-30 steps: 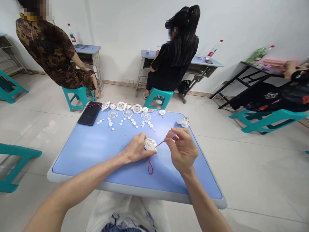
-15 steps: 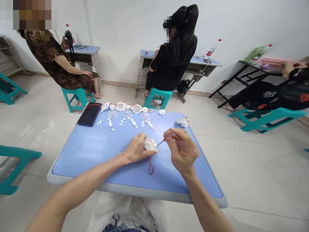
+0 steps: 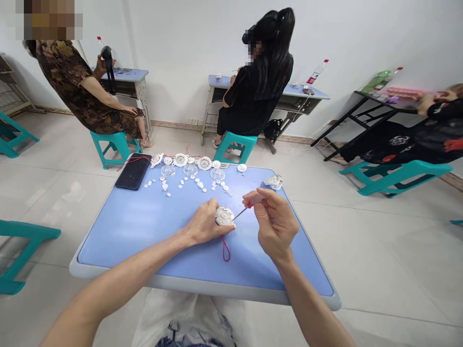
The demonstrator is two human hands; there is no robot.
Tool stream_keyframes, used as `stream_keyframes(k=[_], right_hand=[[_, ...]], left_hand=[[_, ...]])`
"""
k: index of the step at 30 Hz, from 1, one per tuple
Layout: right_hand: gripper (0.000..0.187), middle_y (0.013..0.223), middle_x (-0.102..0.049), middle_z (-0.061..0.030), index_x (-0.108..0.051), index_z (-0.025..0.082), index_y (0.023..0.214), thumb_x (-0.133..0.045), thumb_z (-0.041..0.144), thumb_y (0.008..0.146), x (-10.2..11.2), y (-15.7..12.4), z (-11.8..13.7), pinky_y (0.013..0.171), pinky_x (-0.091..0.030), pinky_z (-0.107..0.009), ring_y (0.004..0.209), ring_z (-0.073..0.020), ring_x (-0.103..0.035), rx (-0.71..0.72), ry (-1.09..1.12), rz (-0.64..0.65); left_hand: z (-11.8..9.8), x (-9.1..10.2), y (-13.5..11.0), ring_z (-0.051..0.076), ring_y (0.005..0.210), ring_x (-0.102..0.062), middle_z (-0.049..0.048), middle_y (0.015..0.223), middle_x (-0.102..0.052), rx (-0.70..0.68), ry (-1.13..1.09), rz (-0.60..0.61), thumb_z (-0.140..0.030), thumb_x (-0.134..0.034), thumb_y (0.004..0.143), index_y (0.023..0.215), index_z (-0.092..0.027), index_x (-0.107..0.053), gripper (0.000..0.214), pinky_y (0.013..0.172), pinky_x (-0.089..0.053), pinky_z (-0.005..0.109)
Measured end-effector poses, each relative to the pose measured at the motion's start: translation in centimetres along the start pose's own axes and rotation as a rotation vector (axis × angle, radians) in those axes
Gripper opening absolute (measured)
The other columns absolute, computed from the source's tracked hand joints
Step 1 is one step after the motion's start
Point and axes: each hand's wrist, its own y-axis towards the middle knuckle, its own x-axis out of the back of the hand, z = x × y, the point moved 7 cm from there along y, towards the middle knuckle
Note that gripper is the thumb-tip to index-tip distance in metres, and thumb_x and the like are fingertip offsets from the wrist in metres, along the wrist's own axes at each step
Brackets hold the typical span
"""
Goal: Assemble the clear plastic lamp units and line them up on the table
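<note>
My left hand (image 3: 207, 222) grips a small round white plastic casing (image 3: 225, 216) low over the blue table (image 3: 144, 241), thumb along its near edge. A red cord loop (image 3: 226, 249) hangs from the casing towards me. Between the fingers of my right hand (image 3: 277, 221) is a screwdriver (image 3: 249, 205) with a clear and red handle. Its thin shaft slants down left, and the tip meets the casing's right edge. Along the far side lie similar white round pieces (image 3: 181, 160), clear discs (image 3: 190, 169) and several small white parts (image 3: 198, 182).
A black phone (image 3: 133, 171) lies at the table's far left corner. Near the far right corner sits a crumpled clear plastic bag (image 3: 274, 181). Beyond the table, people sit on green stools (image 3: 237, 144) at desks (image 3: 141, 75) by the wall.
My right hand's fingers have shifted on the screwdriver, showing more of its handle. The casing stays in my left hand. The person at the left has moved the black device slightly.
</note>
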Motion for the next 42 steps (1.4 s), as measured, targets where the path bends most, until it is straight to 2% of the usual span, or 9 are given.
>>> stream_keyframes(k=[12, 19, 26, 29, 36, 42], right_hand=[[0.027, 0.091, -0.068, -0.0018, -0.060, 0.027, 0.116, -0.051, 0.016, 0.094, 0.1, 0.4, -0.4, 0.070, -0.054, -0.035, 0.076, -0.0144, -0.063, -0.075, 0.088, -0.030], [0.023, 0.084, -0.067, -0.0004, -0.061, 0.028, 0.111, -0.053, 0.017, 0.093, 0.0, 0.4, -0.6, 0.069, -0.054, -0.035, 0.077, -0.0154, -0.064, -0.109, 0.155, 0.004], [0.020, 0.081, -0.066, -0.0006, -0.061, 0.027, 0.108, -0.056, 0.017, 0.091, 0.8, 0.1, -0.8, 0.067, -0.054, -0.035, 0.077, -0.0162, -0.065, -0.126, 0.142, -0.023], [0.024, 0.084, -0.066, -0.0009, -0.062, 0.027, 0.111, -0.057, 0.015, 0.090, 1.3, -0.1, -0.3, 0.067, -0.055, -0.034, 0.077, -0.0162, -0.065, -0.098, 0.101, -0.043], [0.037, 0.085, -0.066, -0.0024, -0.064, 0.028, 0.115, -0.059, 0.006, 0.085, 1.2, -1.1, 1.8, 0.064, -0.056, -0.037, 0.081, -0.0187, -0.064, 0.069, -0.010, -0.015], [0.040, 0.090, -0.066, -0.0035, -0.064, 0.028, 0.118, -0.061, 0.007, 0.084, 2.8, -2.8, 1.9, 0.062, -0.056, -0.039, 0.079, -0.0199, -0.064, 0.092, -0.110, -0.077]], left_hand=[[0.0, 0.0, 0.0, 0.018, 0.073, -0.053, -0.0010, 0.082, -0.055, -0.004, 0.018, -0.005, -0.036, -0.079, 0.066, 0.083, -0.023, -0.040, 0.045, 0.062, -0.037, 0.029], [-0.1, 0.0, 0.0, 0.018, 0.071, -0.052, -0.0016, 0.081, -0.055, 0.001, 0.010, 0.000, -0.036, -0.078, 0.066, 0.083, -0.023, -0.040, 0.044, 0.061, -0.037, 0.029], [0.0, 0.0, 0.0, 0.017, 0.070, -0.052, -0.0020, 0.079, -0.054, -0.002, 0.013, -0.007, -0.035, -0.078, 0.066, 0.082, -0.023, -0.039, 0.044, 0.061, -0.037, 0.029], [0.0, 0.0, 0.0, 0.018, 0.071, -0.052, -0.0018, 0.079, -0.054, -0.010, 0.021, -0.017, -0.036, -0.078, 0.066, 0.082, -0.023, -0.039, 0.044, 0.061, -0.037, 0.029], [-0.3, 0.1, 0.0, 0.018, 0.070, -0.051, -0.0020, 0.078, -0.052, -0.037, 0.019, -0.016, -0.036, -0.077, 0.067, 0.081, -0.023, -0.038, 0.044, 0.061, -0.036, 0.029], [-0.3, 0.1, 0.0, 0.018, 0.071, -0.051, -0.0018, 0.078, -0.052, -0.048, 0.015, -0.013, -0.037, -0.077, 0.067, 0.081, -0.023, -0.038, 0.043, 0.062, -0.037, 0.029]])
